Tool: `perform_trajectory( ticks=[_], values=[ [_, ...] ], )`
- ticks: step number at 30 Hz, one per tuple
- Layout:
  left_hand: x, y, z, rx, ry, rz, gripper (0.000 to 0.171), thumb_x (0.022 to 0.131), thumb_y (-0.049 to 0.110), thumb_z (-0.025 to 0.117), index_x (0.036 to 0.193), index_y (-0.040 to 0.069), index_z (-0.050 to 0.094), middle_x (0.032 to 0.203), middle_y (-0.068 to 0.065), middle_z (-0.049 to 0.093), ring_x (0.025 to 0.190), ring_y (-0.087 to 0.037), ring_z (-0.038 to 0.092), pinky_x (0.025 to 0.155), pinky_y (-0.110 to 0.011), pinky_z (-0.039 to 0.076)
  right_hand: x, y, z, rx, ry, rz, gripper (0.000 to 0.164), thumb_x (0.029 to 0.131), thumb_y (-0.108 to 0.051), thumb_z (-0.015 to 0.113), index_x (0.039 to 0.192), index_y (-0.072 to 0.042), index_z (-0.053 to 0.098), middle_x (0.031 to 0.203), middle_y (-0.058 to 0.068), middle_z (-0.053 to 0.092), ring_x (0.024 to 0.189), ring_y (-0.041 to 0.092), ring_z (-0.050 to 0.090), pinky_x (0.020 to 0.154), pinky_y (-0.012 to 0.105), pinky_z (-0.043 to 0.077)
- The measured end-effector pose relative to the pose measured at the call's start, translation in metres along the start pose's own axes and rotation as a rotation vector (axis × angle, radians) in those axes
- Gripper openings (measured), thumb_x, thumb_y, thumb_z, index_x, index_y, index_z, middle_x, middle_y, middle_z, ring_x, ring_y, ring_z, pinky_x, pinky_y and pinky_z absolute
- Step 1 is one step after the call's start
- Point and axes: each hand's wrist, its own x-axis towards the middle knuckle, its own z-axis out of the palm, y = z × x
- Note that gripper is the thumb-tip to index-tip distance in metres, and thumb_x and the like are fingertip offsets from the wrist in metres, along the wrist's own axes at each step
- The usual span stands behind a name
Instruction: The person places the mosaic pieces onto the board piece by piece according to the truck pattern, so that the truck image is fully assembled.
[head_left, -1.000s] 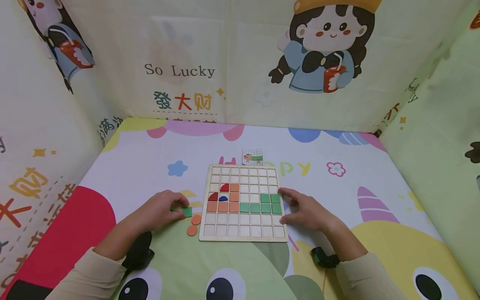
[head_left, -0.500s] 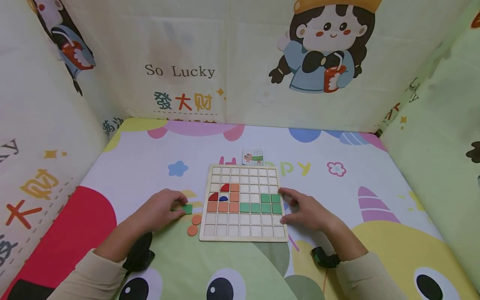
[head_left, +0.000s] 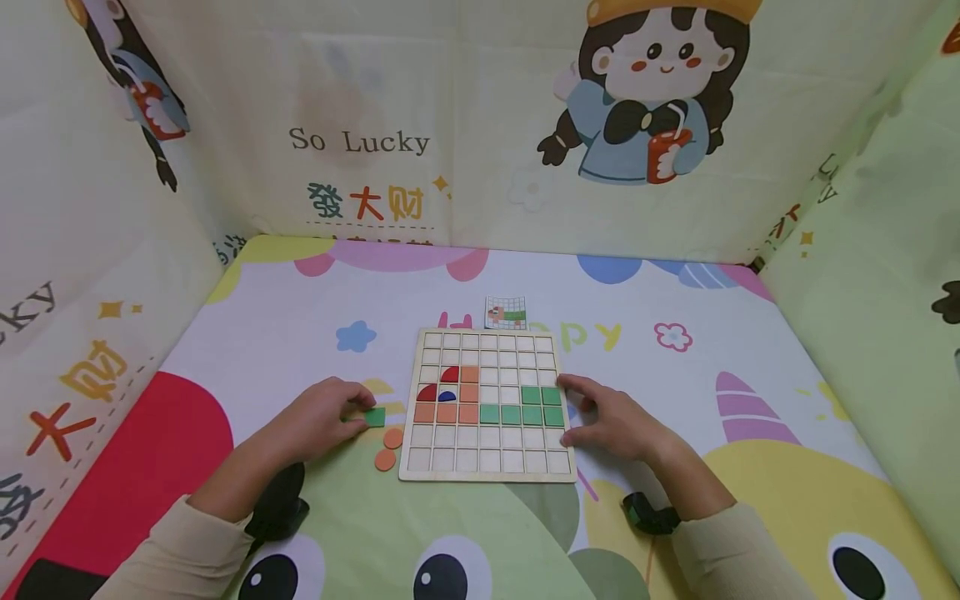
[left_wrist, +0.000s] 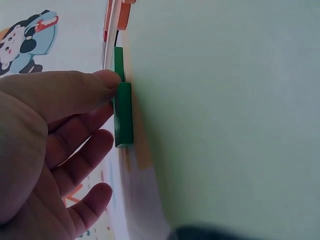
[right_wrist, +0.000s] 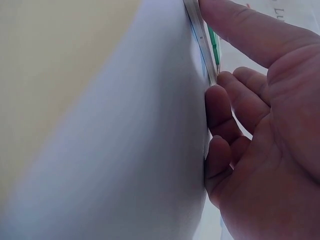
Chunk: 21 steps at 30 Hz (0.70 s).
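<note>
A wooden grid board point(head_left: 487, 477) lies flat on the table, bearing green and orange square tiles, two red quarter-round pieces and a blue half-round piece. My left hand point(head_left: 318, 421) is left of the board, thumb and fingers pinching a green tile point(left_wrist: 124, 115). A second green tile point(left_wrist: 119, 62) sits right beside it, partly behind the thumb tip. Two orange discs point(head_left: 385, 460) lie between that hand and the board. My right hand point(head_left: 618, 421) rests at the board's right edge, thumb and index finger spread apart and touching it.
A small pattern card point(head_left: 506, 313) stands behind the board's far edge. The tablecloth point(head_left: 262, 333) is printed with cartoon shapes. Printed cloth walls point(head_left: 487, 125) close in the back and both sides. A dark wrist strap point(head_left: 651, 515) is on the right wrist.
Both hands, the board and the tiles stay where they were. Only the hanging cloth on the left has shifted slightly to the right.
</note>
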Motion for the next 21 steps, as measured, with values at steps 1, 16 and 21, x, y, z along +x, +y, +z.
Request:
perform_trajectory(
  ticks=[1,16,21],
  values=[
    [0.000,0.000,0.000,-0.002,-0.001,-0.001,0.020,0.086,0.008,0.077,0.104,0.005,0.070,0.099,-0.002,0.065,0.099,-0.027,0.056,0.092,-0.049,0.050,0.000,0.000,0.000,-0.001,0.000,0.002,0.084,0.078,-0.033,0.085,0.149,-0.012,0.046,0.110,0.007,0.058,0.101,0.026,0.051,0.086,0.043,0.042],
    [0.010,0.006,-0.003,-0.012,0.032,0.011,0.023,0.086,0.011,0.076,0.107,0.003,0.069,0.100,-0.003,0.065,0.097,-0.025,0.055,0.087,-0.045,0.050,0.001,0.000,0.000,0.005,-0.004,0.020,0.084,0.078,-0.034,0.086,0.149,-0.013,0.046,0.111,0.008,0.058,0.102,0.026,0.052,0.087,0.044,0.042],
    [0.016,0.016,-0.005,-0.021,0.011,0.028,0.025,0.087,0.011,0.074,0.110,0.003,0.070,0.103,-0.003,0.067,0.102,-0.027,0.056,0.089,-0.046,0.050,0.000,0.000,0.000,0.003,-0.004,0.023,0.084,0.078,-0.034,0.085,0.150,-0.013,0.045,0.111,0.008,0.058,0.103,0.027,0.052,0.087,0.044,0.042]
  ],
)
